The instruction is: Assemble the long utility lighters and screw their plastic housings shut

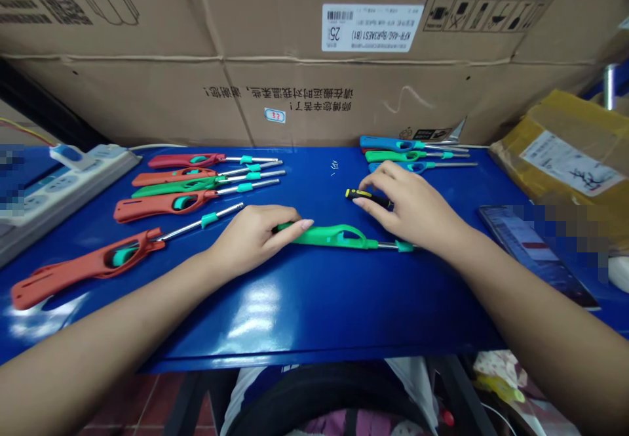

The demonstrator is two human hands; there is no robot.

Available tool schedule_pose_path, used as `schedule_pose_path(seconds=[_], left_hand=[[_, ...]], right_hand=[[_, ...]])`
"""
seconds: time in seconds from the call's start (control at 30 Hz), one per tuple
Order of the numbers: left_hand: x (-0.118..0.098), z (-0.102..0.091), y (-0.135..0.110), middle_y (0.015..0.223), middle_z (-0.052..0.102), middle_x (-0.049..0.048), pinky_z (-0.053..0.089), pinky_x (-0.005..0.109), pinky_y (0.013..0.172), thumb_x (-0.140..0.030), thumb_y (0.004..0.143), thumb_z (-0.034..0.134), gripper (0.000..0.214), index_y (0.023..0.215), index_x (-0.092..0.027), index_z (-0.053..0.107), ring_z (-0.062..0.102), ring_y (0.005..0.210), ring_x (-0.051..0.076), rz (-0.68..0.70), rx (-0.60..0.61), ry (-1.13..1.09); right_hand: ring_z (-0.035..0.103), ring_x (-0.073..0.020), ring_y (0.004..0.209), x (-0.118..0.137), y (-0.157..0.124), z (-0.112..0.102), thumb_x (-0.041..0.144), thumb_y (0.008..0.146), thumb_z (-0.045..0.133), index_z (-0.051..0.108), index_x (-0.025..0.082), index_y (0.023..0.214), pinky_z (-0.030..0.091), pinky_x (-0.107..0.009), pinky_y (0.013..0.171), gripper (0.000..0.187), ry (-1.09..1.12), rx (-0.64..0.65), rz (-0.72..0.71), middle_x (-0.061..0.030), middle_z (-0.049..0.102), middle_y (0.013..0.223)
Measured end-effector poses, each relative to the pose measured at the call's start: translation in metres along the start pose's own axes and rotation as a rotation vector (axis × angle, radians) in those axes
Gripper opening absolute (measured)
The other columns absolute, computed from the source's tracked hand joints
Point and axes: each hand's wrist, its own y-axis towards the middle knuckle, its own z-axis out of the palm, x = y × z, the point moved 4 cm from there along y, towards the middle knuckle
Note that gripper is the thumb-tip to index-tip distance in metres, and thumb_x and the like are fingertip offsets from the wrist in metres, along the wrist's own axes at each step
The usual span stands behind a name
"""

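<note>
It looks like a small makeshift workshop: stick lighters (147, 208) and a black-and-yellow hand tool (366, 195) lie on the blue table (344, 318), a power strip (63, 187) at its left end, printed cardboard (162, 95) behind it.

- Carton (157, 105): behind table (354, 318).
- Power strip (69, 183): table's left side.
- Left lighters (154, 205): right of power strip.
- Centre lighter (319, 235): before right lighters (390, 156).
- Box (563, 160): far right.

A green lighter (322, 235) lies crosswise, its handle in the left hand (255, 236), its metal barrel (387, 246) pointing right. Beyond it lies a yellow-marked black tool (367, 196), partly hidden by the right hand (410, 205).
</note>
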Motion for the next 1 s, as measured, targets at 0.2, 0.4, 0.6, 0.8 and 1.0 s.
schedule_pose_path(seconds=[0.2, 0.4, 0.6, 0.8, 1.0], left_hand=[[-0.007, 0.006, -0.004, 0.085, 0.071, 0.0015, 0.047, 0.019, 0.073, -0.036, 0.102, 0.058, 0.026, 0.096, -0.016, 0.073, 0.066, 0.076, 0.011, 0.100, 0.107, -0.131], [-0.013, 0.007, -0.008, 0.096, 0.069, 0.0031, 0.048, 0.020, 0.071, -0.042, 0.098, 0.064, 0.031, 0.117, -0.018, 0.071, 0.065, 0.078, 0.012, 0.097, 0.207, -0.150], [-0.015, 0.011, -0.008, 0.105, 0.066, 0.0046, 0.051, 0.024, 0.077, -0.043, 0.097, 0.064, 0.032, 0.117, -0.020, 0.071, 0.066, 0.087, 0.015, 0.098, 0.269, -0.125], [-0.014, 0.005, -0.009, 0.108, 0.065, 0.0073, 0.054, 0.028, 0.082, -0.030, 0.092, 0.067, 0.032, 0.120, -0.016, 0.070, 0.067, 0.090, 0.018, 0.108, 0.253, -0.156], [-0.011, 0.002, -0.009, 0.108, 0.067, 0.0092, 0.056, 0.029, 0.087, -0.022, 0.087, 0.068, 0.034, 0.120, -0.013, 0.071, 0.069, 0.092, 0.019, 0.120, 0.247, -0.188]], right_hand=[[0.063, -0.0321, 0.104, -0.019, 0.000, 0.019, 0.027, 0.092, 0.065, 0.068, 0.016, 0.108, 0.049, -0.042, 0.084, 0.019, -0.119, 0.092, 0.100, -0.0126, 0.069, 0.110], [0.061, -0.0202, 0.069, -0.013, 0.001, 0.010, 0.025, 0.089, 0.068, 0.063, 0.020, 0.107, 0.047, -0.034, 0.066, 0.019, 0.125, -0.139, 0.176, -0.0030, 0.067, 0.082], [0.058, -0.0110, 0.057, -0.009, -0.005, -0.005, 0.025, 0.088, 0.067, 0.050, 0.025, 0.123, 0.050, -0.029, 0.055, 0.039, 0.569, -0.546, 0.202, -0.0026, 0.062, 0.103], [0.071, -0.0216, 0.087, -0.008, -0.002, 0.004, 0.026, 0.091, 0.065, 0.062, 0.025, 0.116, 0.061, -0.037, 0.072, 0.025, 0.543, -0.446, 0.122, -0.0067, 0.068, 0.110], [0.069, -0.0257, 0.112, -0.002, 0.000, 0.009, 0.022, 0.094, 0.062, 0.066, 0.023, 0.116, 0.060, -0.039, 0.087, 0.022, 0.335, -0.361, 0.013, -0.0082, 0.073, 0.118]])
